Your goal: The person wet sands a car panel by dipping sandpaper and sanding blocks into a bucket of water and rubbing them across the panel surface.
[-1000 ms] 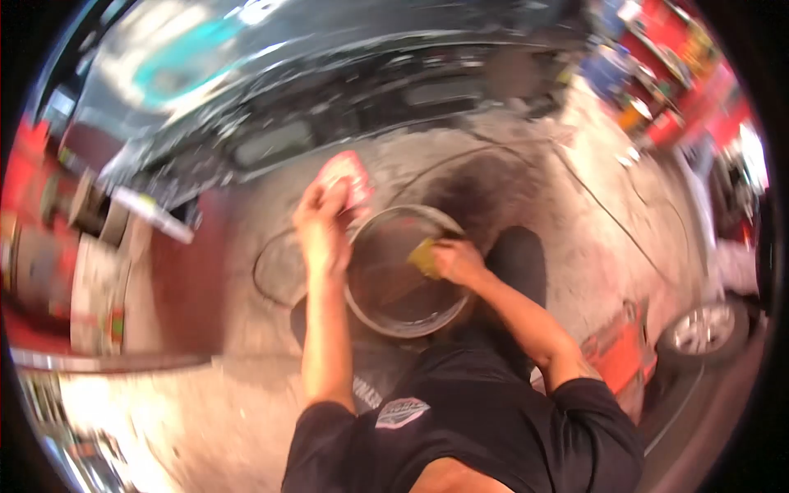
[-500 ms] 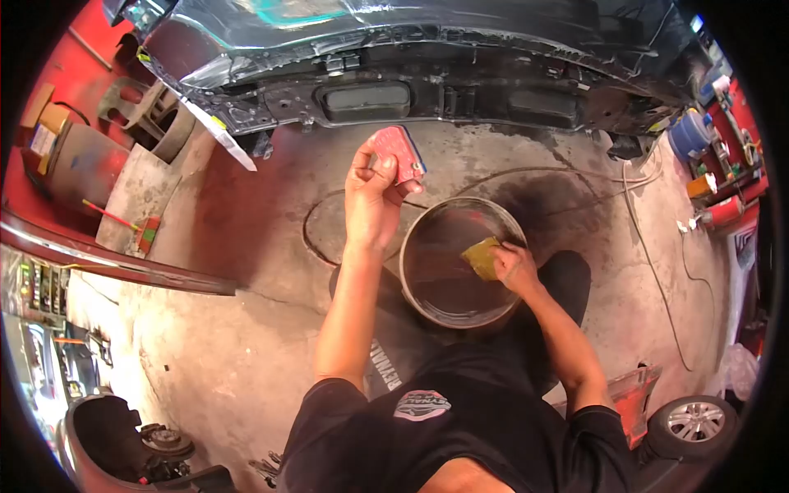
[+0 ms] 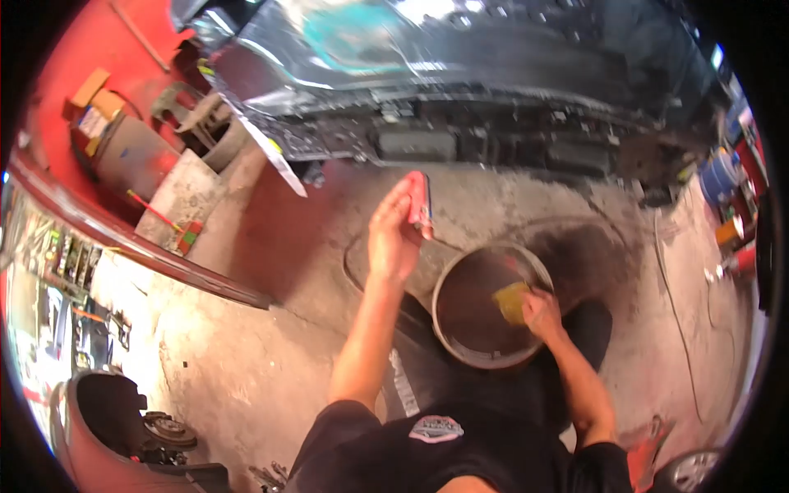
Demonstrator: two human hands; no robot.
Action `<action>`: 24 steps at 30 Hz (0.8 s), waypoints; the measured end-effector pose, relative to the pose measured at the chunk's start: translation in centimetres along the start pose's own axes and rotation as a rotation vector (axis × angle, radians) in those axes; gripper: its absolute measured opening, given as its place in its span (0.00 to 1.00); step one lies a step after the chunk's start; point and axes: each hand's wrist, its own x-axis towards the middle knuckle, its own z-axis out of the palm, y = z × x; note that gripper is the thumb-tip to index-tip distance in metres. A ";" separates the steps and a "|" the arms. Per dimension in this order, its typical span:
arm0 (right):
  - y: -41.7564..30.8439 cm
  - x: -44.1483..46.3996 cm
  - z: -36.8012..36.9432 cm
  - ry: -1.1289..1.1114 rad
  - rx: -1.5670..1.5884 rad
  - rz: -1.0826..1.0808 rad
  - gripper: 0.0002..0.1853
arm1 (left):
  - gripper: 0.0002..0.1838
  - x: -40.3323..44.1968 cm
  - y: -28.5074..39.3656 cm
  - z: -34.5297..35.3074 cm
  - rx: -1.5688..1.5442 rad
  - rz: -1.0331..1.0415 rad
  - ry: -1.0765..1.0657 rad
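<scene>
My left hand (image 3: 394, 234) is raised, its fingers closed on a small red block (image 3: 419, 199) with a dark blue edge, held upright. Below and to the right, my right hand (image 3: 541, 313) pinches a yellow-green pad (image 3: 511, 303) over the inside of a round bucket (image 3: 440, 324). Dark contents, perhaps murky water, fill the bucket, which stands between my legs. Whether the pad touches them I cannot tell.
A dark car body panel (image 3: 526, 74) with a teal patch spans the top. A hose (image 3: 674, 304) lies on the concrete floor at the right. A red panel (image 3: 164, 261) and a wheel (image 3: 694, 472) stand near the sides. A blue container (image 3: 721, 175) is at the upper right.
The view has shifted, so the bucket and both hands appear lower and further right. The red block now shows more edge-on. Both hands keep their hold.
</scene>
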 end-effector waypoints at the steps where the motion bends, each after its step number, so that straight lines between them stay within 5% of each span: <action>1: -0.2 0.0 0.0 0.013 -0.002 -0.008 0.15 | 0.28 -0.2 0.4 0.6 -0.060 0.029 -0.057; 5: 0.0 0.3 -0.6 -0.036 0.013 -0.030 0.15 | 0.33 -0.9 3.2 2.5 -0.108 0.120 -0.223; 12: -0.1 1.7 -1.9 0.043 -0.027 -0.161 0.13 | 0.27 3.1 10.6 3.7 0.488 0.373 -0.078; 14: -0.3 3.1 -2.4 0.038 -0.046 -0.147 0.12 | 0.22 5.2 13.8 4.0 0.923 0.569 -0.017; 17: 0.6 3.8 -1.5 0.035 -0.066 -0.195 0.11 | 0.16 10.8 18.9 3.8 1.456 1.343 0.122; 19: 1.0 3.9 -1.0 0.033 -0.064 -0.208 0.12 | 0.16 11.7 22.5 6.5 1.279 0.977 0.172; 24: 0.8 3.9 -1.4 0.012 -0.050 -0.147 0.14 | 0.18 16.6 28.1 10.2 1.604 1.277 0.504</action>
